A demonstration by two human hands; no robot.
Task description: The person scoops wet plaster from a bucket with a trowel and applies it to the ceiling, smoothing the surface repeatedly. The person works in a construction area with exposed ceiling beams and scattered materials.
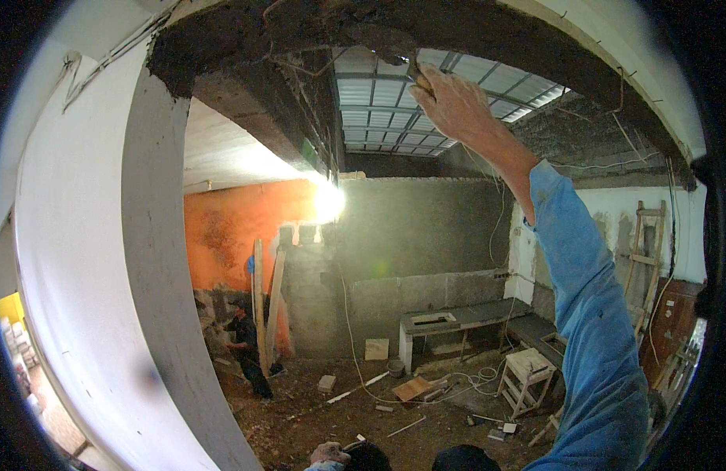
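My right hand point(445, 102), in a blue sleeve point(583, 314), is raised overhead, closed on a small trowel point(411, 72), partly hidden by the fingers. The trowel is at the underside of a rough, dark, mortar-coated beam point(221, 35), beside an irregular lump of mortar point(382, 43). A bent wire hangs from the beam to the left of the trowel. My left hand point(329, 457) is low at the bottom edge with curled fingers; what it holds, if anything, is hidden. Dark rounded shapes, perhaps my feet or knees, sit beside it.
A white pillar point(151, 275) stands close on the left. Below, another person point(241, 337) is near upright planks point(272, 306). A concrete counter point(492, 310), wooden stool point(526, 377), ladder point(645, 243), cables, bucket point(396, 367) and scattered debris lie around the room. A bright lamp glows ahead.
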